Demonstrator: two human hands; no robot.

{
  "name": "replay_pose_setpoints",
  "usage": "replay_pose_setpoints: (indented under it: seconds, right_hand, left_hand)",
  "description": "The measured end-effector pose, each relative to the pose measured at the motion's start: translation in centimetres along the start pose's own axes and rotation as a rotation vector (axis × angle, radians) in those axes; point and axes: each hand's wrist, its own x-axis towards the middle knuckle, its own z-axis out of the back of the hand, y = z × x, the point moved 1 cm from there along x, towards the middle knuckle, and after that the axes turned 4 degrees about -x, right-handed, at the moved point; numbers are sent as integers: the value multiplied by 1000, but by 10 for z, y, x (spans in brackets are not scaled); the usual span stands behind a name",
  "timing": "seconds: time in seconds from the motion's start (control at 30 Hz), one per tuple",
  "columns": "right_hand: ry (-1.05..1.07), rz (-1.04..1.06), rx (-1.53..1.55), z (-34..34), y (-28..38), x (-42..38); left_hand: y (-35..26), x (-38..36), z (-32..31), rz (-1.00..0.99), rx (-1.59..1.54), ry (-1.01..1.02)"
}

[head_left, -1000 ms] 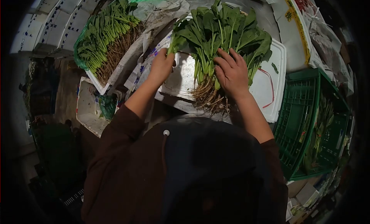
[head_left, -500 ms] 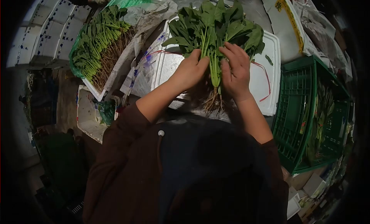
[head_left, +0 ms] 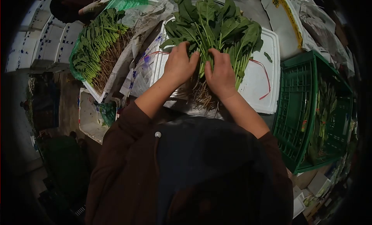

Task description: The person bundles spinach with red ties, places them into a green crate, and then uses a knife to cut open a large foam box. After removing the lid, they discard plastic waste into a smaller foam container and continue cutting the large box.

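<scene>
A bunch of spinach (head_left: 209, 25) with broad green leaves and brown roots lies over a white foam lid (head_left: 265, 87), leaves pointing away from me and roots towards me. My left hand (head_left: 180, 65) is closed on the stems from the left, its thumb towards the middle. From the right, my right hand (head_left: 221, 74) closes round more stems, with some showing past its outer side. The fingertips of both hands are partly hidden among the stems. A thin red tie (head_left: 266, 79) lies on the lid to the right.
At the left, a foam box (head_left: 101, 96) holds more rooted greens. A green crate (head_left: 296, 109) with bundled greens stands at the right. White foam boxes (head_left: 48, 43) are stacked at the far left. A person's gloved hand (head_left: 93, 8) shows at the top left.
Both hands have shifted slightly left, and the right hand has come lower and nearer the left. The bunch is spread wider, with stems now visible right of my right hand.
</scene>
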Motion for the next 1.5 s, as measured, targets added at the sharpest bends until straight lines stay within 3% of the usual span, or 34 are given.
replay_pose_setpoints:
  seconds: [0.07,0.13,0.17,0.2,0.23,0.27,0.33,0.37,0.43,0.5,0.57,0.6,0.73,0.83,0.93,1.0,1.1,1.13,1.17,1.23,1.33,1.5]
  right_hand:
    - [56,-40,10,-2,-5,-2]
    - [18,-97,96,0,-8,0]
    - [-18,-153,183,2,-10,1]
    - [-21,-155,184,4,-14,0]
    - [2,-328,304,6,-20,-2]
    - [24,-499,425,7,-26,-4]
    - [-7,-520,424,6,-33,-6]
    - [90,-504,380,10,-31,-3]
    - [188,-485,336,23,-23,2]
    - [424,-416,-117,40,-12,9]
    - [402,-429,-101,41,-14,8]
    - [382,-446,-84,40,-16,6]
    - [331,-518,-46,23,-39,-3]
    - [250,-407,20,15,-44,-6]
    - [351,-470,24,22,-37,-3]
    - [352,-648,74,28,-37,5]
    - [292,-508,54,35,-44,3]
    - [286,-400,235,29,-52,4]
    - [286,-407,231,33,-49,14]
    - [378,-935,1036,45,-34,41]
    - [86,-889,982,38,-43,66]
    - [7,-795,764,55,-60,64]
  left_hand:
    - [-5,2,0,-15,53,-36]
    - [-22,3,11,-284,348,-400]
    - [-27,4,15,-287,350,-400]
    - [-27,6,18,-7,160,-127]
    - [-25,6,17,272,-33,146]
    - [-22,7,15,270,-30,143]
    - [-13,9,6,101,-39,179]
    - [-14,14,6,101,-35,178]
    - [-21,26,6,-77,-180,-119]
    - [-27,29,14,-89,-134,-176]
    - [-28,23,16,118,-81,-27]
    - [-23,19,10,111,-78,-24]
    - [-4,15,-17,18,-26,104]
    - [-26,24,-11,-295,-96,75]
    - [-18,28,-25,-228,-18,165]
    - [-22,29,-18,-227,-63,125]
    - [-20,33,-3,-262,-66,89]
    - [-17,38,0,-246,-106,138]
    - [-17,42,4,-229,-144,189]
    - [-18,47,13,-185,-195,249]
    - [-3,53,17,-306,-179,95]
    - [41,51,36,-218,-212,-13]
